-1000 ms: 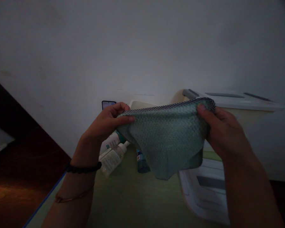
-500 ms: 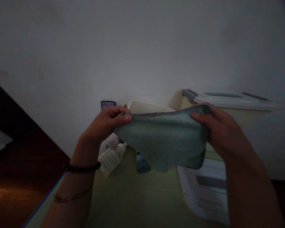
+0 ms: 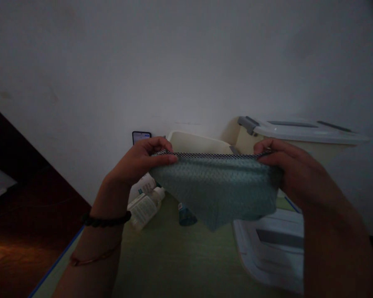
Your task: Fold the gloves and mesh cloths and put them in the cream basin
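A grey-green cloth [image 3: 214,186] with a black-and-white checked edge hangs in front of me, that edge pulled nearly straight between my hands. My left hand [image 3: 138,161] pinches its left end between thumb and fingers. At the opposite end, my right hand [image 3: 295,174] grips the same edge. Below, the fabric narrows to a drooping point over the table. Behind the cloth stands a cream open bin [image 3: 195,142], its lower part hidden.
Two white bottles [image 3: 146,207] and a blue bottle [image 3: 186,215] lie on the green table [image 3: 170,260]. A phone [image 3: 141,135] leans against the wall. At right are a lidded storage box [image 3: 292,132] and a loose white lid [image 3: 267,252].
My right hand has shifted slightly right and down, and its fingers have re-gripped the edge. The checked edge is now straighter and the cloth's lower outline has changed.
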Available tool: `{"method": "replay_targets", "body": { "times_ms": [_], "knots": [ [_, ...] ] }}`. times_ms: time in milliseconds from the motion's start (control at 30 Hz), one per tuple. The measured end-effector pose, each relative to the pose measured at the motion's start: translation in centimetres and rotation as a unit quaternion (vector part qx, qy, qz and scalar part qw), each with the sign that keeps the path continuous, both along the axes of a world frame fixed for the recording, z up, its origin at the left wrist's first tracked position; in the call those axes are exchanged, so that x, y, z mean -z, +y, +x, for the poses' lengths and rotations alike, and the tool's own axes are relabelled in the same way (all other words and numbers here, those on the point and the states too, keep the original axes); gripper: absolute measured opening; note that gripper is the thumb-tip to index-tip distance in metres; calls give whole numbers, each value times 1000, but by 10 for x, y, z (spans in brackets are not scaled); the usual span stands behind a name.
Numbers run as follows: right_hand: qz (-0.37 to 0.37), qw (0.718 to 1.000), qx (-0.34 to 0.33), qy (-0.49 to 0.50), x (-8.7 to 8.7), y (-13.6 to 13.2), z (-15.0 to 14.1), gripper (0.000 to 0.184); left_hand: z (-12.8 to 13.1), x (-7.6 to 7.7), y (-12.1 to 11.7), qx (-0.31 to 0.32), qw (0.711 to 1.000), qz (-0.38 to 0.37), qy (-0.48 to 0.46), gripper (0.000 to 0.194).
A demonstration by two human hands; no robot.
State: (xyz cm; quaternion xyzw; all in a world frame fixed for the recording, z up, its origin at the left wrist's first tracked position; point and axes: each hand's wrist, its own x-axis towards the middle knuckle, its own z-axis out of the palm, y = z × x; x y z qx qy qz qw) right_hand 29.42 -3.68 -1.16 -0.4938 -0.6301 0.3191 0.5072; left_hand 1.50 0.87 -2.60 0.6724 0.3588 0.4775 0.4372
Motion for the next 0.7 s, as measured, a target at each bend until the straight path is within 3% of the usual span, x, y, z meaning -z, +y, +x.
{"method": "replay_targets", "body": {
  "times_ms": [167, 367, 467, 600, 700],
  "knots": [
    [22, 998, 9, -64, -1, -3, 1, 9, 2, -1, -3, 46, 998, -13, 27, 31],
    [-90, 956, -181, -215, -3, -8, 1, 20, 3, 1, -4, 73, 992, -54, -94, 37],
    [-22, 973, -146, -177, -1, -6, -4, 17, 1, 3, -2, 99, 986, -70, -112, 36],
    [46, 994, -92, -33, 6, 3, -10, 14, 0, 3, -1, 160, 981, -109, 10, 33],
    [52, 995, -74, 36, 10, 8, -10, 13, 4, 2, 0, 127, 987, -89, 46, 28]
  ]
}}
